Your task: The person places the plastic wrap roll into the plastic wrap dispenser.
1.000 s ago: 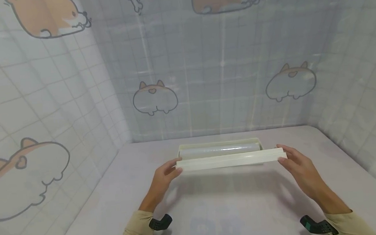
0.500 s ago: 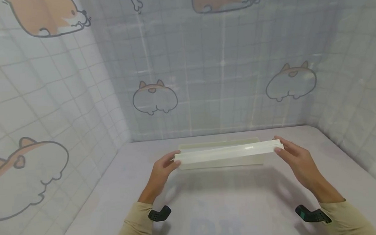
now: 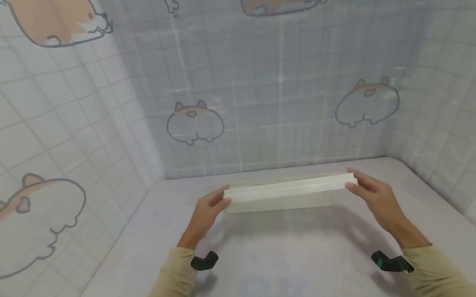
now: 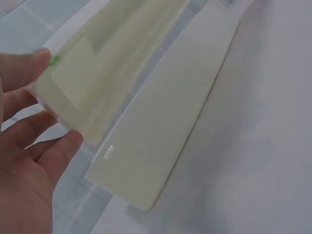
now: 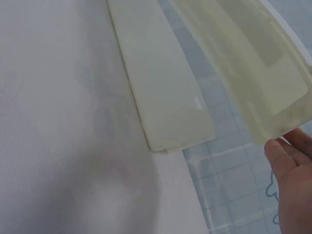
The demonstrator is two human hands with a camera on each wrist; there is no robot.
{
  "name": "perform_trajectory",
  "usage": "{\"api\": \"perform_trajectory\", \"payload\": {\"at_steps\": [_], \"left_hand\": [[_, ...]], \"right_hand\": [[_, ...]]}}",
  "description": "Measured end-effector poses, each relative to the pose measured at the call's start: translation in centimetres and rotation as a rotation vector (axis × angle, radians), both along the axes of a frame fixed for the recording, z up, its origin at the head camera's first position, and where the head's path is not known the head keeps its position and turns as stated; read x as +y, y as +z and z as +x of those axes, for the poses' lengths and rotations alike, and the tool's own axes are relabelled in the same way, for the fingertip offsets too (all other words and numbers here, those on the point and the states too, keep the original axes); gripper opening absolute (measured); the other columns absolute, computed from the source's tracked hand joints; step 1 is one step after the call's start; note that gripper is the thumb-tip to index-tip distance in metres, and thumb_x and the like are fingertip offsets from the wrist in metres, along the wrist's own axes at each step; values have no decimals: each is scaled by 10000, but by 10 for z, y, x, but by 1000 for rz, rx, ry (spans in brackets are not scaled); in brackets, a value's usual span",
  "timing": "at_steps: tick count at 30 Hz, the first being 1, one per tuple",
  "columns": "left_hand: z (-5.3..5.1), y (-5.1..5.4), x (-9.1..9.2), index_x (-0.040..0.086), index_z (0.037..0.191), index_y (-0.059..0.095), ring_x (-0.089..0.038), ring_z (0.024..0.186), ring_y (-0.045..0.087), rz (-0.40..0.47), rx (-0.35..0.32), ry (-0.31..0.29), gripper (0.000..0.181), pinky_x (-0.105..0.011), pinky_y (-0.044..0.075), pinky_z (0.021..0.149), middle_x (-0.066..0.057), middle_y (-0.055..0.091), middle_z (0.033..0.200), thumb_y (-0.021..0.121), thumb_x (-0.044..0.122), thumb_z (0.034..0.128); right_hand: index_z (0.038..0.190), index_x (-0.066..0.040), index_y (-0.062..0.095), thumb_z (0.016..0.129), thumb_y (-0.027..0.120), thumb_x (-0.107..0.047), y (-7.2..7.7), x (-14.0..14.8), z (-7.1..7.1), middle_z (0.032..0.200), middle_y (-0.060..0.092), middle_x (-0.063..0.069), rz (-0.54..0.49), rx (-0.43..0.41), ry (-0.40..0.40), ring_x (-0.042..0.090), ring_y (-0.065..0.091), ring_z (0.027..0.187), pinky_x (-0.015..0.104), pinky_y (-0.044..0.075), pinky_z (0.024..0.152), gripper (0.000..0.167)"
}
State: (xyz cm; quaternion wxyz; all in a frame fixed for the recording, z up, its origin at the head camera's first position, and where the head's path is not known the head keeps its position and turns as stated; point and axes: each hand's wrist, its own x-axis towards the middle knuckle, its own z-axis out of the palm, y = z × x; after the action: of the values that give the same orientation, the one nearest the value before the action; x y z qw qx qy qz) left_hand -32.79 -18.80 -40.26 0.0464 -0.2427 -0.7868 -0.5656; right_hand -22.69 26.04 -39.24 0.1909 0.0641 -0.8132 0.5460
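A long cream plastic lid point(image 3: 289, 186) hangs level between both hands, over a long cream box point(image 3: 280, 203) on the table. My left hand point(image 3: 204, 213) pinches the lid's left end between thumb and fingers. At the other end, my right hand point(image 3: 375, 199) grips it the same way. In the left wrist view the lid's hollow underside point(image 4: 105, 73) shows, apart from the box point(image 4: 156, 117). The right wrist view also has a gap between the lid point(image 5: 253, 58) and the box point(image 5: 161, 83). The lid hides the inside of the box in the head view.
A white table point(image 3: 213, 277) reaches back to a hanging sheet point(image 3: 267, 87) printed with a grid and cartoon corgis. Similar sheets close in the left side point(image 3: 113, 183) and right side point(image 3: 445, 122).
Both hands have carried the lid away from the body, from in front of the box to over it. The clear film roll visible inside the box earlier is now covered from view.
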Motion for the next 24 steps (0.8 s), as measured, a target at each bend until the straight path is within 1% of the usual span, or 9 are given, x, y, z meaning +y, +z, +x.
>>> {"api": "perform_trajectory", "payload": {"at_steps": [3,6,8,12,15,16,19,21,24], "left_hand": [[-3,1,2,126,1481,506,-234,1317,524,-18,15,-25,587,-436,444,1072,-53,537,1457,689,336,965],[-5,0,4,100,1505,459,-250,1340,499,-31,33,-42,605,-424,443,1070,-70,494,1494,672,311,980],[-5,-1,3,100,1511,448,-246,1347,491,-40,35,-35,604,-412,439,1072,-62,476,1509,670,290,982],[-4,-3,2,86,1516,429,-226,1376,455,-78,50,-3,597,-388,409,1094,-45,431,1541,661,250,990],[-4,-3,1,66,1521,408,-207,1406,413,-109,71,24,590,-363,374,1119,-38,391,1565,641,227,1003],[-5,-2,1,58,1523,399,-207,1414,400,-117,78,34,588,-360,365,1124,-41,379,1571,634,215,1008],[-6,-1,2,30,1526,375,-218,1434,365,-97,74,50,584,-357,345,1139,-64,343,1588,619,168,1014],[-6,0,3,25,1530,364,-217,1443,349,-63,46,64,584,-354,340,1144,-69,328,1596,612,142,1015],[-6,0,7,16,1541,344,-246,1446,344,-27,-5,100,604,-384,344,1146,-93,326,1598,611,135,1012]], "right_hand": [[1499,-12,439,1001,647,-256,-4,-2,-3,1482,476,199,-25,69,5,46,502,1274,98,462,908,592],[1465,27,461,995,655,-190,-8,-5,-6,1413,514,232,-50,112,21,-6,539,1200,122,495,890,552],[1459,34,463,993,656,-169,-11,-7,-8,1402,517,240,-51,122,35,-11,546,1186,128,500,888,543],[1448,12,487,981,674,-169,-13,-10,-10,1416,518,226,-31,111,37,-11,542,1195,127,495,892,534],[1431,5,508,969,691,-162,-12,-12,-12,1442,510,211,-5,113,31,75,544,1245,124,485,901,524],[1426,9,510,967,694,-160,-12,-13,-12,1456,500,207,10,118,30,127,538,1273,119,478,905,522],[1399,25,523,956,706,-140,-10,-14,-14,1496,457,216,38,129,31,294,495,1335,106,459,915,507],[1367,35,537,949,711,-117,-10,-16,-15,1513,431,224,44,136,35,377,453,1356,99,443,931,477],[1325,47,545,943,711,-82,-11,-19,-17,1524,410,232,34,141,49,404,411,1378,97,422,957,436]]}}
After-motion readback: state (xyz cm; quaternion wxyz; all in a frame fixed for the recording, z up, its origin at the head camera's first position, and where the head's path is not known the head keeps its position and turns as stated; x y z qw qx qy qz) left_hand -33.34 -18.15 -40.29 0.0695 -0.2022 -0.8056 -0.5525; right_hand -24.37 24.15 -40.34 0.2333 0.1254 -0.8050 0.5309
